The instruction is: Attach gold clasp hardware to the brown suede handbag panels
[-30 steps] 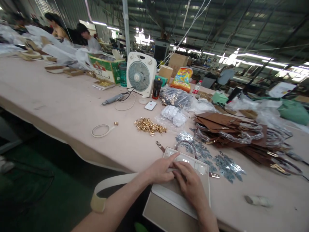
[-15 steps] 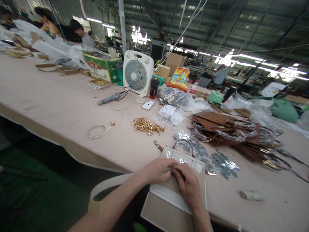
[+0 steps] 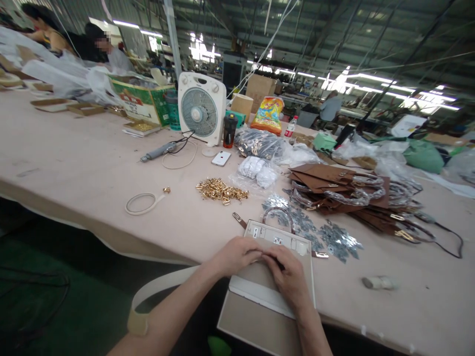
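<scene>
A beige handbag [image 3: 256, 291] lies across the table's front edge, its lower part hanging over. Small metal plates [image 3: 277, 241] sit along its far end, where a brown handle [image 3: 279, 210] and a brown strap with a buckle [image 3: 239, 219] stick out. My left hand [image 3: 243, 254] and my right hand [image 3: 285, 272] meet over the bag, fingertips pinched together. Whatever is between them is too small or hidden to make out. A pale strap [image 3: 159, 282] loops beside my left forearm.
Beyond the bag lie a pile of gold fittings [image 3: 221, 191] and scattered grey metal plates [image 3: 339, 240]. Stacked brown bags [image 3: 334, 185] are on the right, near a small roll [image 3: 378, 283]. Farther back stand a fan [image 3: 201, 106], a phone [image 3: 221, 158] and a corded tool [image 3: 158, 152].
The camera view has shifted slightly, so the table's things appear a little farther left and higher. Both hands stay pinched together over the bag, with only slight finger movement.
</scene>
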Available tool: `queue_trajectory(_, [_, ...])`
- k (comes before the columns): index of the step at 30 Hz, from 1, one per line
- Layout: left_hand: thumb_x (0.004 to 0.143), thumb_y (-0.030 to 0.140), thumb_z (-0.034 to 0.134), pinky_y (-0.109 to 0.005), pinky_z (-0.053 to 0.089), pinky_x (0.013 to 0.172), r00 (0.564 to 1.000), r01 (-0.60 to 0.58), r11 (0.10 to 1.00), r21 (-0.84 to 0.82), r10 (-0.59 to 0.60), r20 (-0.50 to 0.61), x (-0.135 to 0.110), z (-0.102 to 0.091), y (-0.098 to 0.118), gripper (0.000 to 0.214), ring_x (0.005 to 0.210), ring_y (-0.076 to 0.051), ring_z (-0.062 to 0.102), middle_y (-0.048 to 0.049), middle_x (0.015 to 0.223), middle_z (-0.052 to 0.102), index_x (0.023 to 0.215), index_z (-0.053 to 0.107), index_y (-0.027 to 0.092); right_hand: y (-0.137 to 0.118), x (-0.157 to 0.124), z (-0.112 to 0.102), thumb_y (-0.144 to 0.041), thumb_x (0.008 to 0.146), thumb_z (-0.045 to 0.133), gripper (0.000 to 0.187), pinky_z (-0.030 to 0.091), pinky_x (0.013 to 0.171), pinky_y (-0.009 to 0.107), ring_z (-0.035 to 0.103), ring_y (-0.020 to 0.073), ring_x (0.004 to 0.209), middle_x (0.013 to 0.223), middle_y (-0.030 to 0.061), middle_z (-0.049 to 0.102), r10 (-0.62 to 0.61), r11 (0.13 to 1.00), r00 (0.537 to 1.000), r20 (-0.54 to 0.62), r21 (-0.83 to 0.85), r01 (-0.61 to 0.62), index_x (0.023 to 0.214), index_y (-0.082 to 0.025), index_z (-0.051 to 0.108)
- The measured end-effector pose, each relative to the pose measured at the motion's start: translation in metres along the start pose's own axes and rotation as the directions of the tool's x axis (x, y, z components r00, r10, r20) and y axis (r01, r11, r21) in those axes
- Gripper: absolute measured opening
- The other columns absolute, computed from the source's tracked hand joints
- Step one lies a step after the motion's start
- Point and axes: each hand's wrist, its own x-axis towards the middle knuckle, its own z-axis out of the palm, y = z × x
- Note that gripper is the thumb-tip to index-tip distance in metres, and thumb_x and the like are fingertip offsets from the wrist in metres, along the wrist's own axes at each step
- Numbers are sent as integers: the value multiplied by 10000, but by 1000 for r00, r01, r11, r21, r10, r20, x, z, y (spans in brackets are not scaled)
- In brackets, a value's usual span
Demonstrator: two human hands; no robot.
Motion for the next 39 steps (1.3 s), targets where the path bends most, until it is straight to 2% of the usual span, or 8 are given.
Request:
queue_trajectory(8, [993,285,559,-250,480,778,1000,30,999,40,-30,0,0,3,-1,230,841,-177,658,-15,853,738,900,750,198,-4,1,2,-287,1035,579,152,559,821,368,684,241,914,954,54,731,24,1000,999,35,16,-25,995,-272,725])
queue_trajectory(14, [967,255,572,-252,476,782,1000,-1,999,32,1,-18,0,2,-2,212,835,-179,663,-30,872,747,893,760,192,-4,0,2,-246,1031,575,169,547,856,357,676,239,969,1015,50,725,12,1000,999,31,7,-12,1109,-288,718])
queue_trajectory(22, [982,284,577,-252,479,803,1000,-17,1000,0,17,-14,-2,0,-5,222,863,-179,680,-36,909,766,941,773,188,-8,0,4,-252,1052,532,142,517,834,369,638,242,938,974,59,678,23,999,998,60,-39,-21,1022,-272,669])
queue_trajectory(26, [955,293,585,-245,458,737,999,44,999,-21,-44,-25,0,1,-3,230,783,-167,640,-18,802,727,842,747,176,-8,0,7,-231,1050,509,161,510,813,363,623,237,909,951,60,656,34,998,998,56,-62,-30,972,-261,646])
queue_trajectory(30, [926,278,560,-225,432,668,986,163,979,-124,-166,-14,2,-2,-1,228,721,-152,595,14,678,658,835,736,166,-10,-7,7,-199,1027,529,159,517,822,358,627,233,927,966,63,661,-61,998,997,44,-16,61,993,-261,671])
queue_trajectory(33, [913,257,562,-222,424,671,985,172,978,-117,-173,-3,1,-4,0,200,732,-150,590,13,705,665,853,730,166,-6,-12,-5,-220,1018,568,110,515,808,337,626,218,910,939,48,646,-42,995,997,-72,91,48,995,-258,668])
queue_trajectory(36, [944,287,571,-225,431,703,993,120,989,-82,-119,21,0,-4,0,195,771,-153,603,6,784,690,880,723,183,5,-7,-28,-305,1025,587,96,503,875,343,616,221,993,994,53,639,126,983,943,-307,167,-77,1000,-245,659])
queue_trajectory(39, [979,309,558,-236,445,769,996,80,995,-68,-78,32,0,-2,-2,205,847,-163,626,-5,883,712,929,720,194,16,7,-47,-414,1004,619,199,466,1008,393,597,251,1146,1152,82,652,259,962,919,-297,161,-220,979,-233,696])
